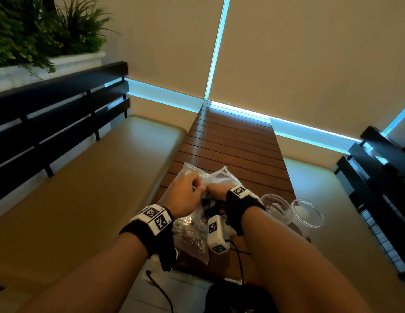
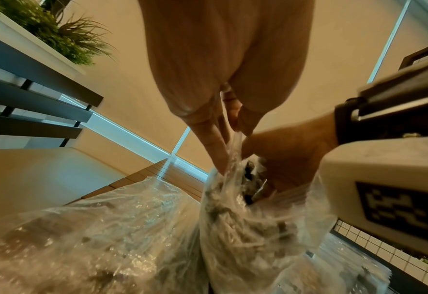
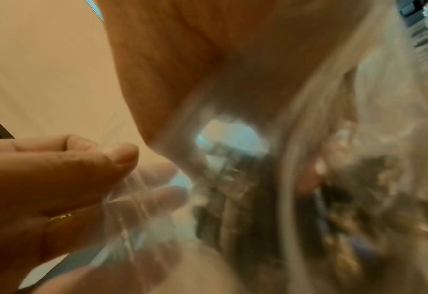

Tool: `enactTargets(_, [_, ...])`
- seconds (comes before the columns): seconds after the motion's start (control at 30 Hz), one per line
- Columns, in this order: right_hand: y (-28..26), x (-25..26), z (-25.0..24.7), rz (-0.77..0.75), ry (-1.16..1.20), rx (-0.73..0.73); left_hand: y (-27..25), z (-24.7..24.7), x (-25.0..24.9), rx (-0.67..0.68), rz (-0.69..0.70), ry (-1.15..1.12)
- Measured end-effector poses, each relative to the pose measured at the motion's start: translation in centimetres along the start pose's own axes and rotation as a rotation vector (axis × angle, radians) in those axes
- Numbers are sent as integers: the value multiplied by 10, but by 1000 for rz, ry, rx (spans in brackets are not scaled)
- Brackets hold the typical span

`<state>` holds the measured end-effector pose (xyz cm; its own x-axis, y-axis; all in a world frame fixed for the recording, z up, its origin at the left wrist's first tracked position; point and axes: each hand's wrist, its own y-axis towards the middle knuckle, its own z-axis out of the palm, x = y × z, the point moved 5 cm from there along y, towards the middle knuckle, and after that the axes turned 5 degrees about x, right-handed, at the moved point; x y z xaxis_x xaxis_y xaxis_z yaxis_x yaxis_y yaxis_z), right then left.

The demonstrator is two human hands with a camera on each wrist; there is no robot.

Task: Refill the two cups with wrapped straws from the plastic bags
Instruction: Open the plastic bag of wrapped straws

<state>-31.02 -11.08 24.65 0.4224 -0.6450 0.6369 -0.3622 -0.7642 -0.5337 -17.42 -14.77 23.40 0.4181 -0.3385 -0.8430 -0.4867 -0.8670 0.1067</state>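
Two clear plastic bags of wrapped straws lie on the near end of a slatted wooden table. My left hand pinches the raised rim of one bag between thumb and fingers. My right hand reaches into that bag's mouth, fingers curled among the dark straw ends; plastic hides the fingertips. The second bag lies flat to the left. Two clear cups stand just right of my right wrist and look empty. The right wrist view is blurred by plastic film.
Tan padded benches flank the narrow table, each backed by black slatted rails. A planter with greenery sits at far left. A black pouch and cables lie at the table's near end.
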Motion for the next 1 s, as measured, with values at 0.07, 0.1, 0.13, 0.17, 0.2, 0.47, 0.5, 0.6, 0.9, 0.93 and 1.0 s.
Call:
enactTargets(0.07, [3, 1, 1, 5, -47, -6, -1, 2, 6, -2, -6, -22])
enactTargets(0.1, [2, 1, 2, 19, -40, 11, -1, 2, 10, -10, -10, -62])
enactTargets(0.13, [3, 3, 2, 25, -16, 35, -1, 2, 12, -32, -20, -109])
enactTargets(0.17, [0, 5, 3, 34, 12, 57, -1, 2, 15, -51, -45, -141])
enactTargets(0.2, [-1, 8, 1, 18, -4, 59, 0, 2, 16, -60, -72, -153])
enactTargets(0.47, [-13, 36, -27, -555, -791, -498, 11, 8, -12, -66, -225, -341])
enactTargets(0.5, [-13, 35, -31, -624, -750, -547, 14, 8, -22, -80, -199, -346])
enactTargets(0.6, [-16, 29, -50, -783, -494, -574, 23, 4, -57, -113, -63, -288])
enactTargets(0.9, [-35, 42, -106, -964, -131, -452, 40, -30, -136, -272, 178, -77])
enactTargets(0.93, [-36, 43, -103, -1021, -132, -418, 43, -34, -139, -278, 186, -71])
enactTargets(1.0, [-29, 42, -95, -1087, -160, -358, 50, -41, -142, -276, 200, -80])
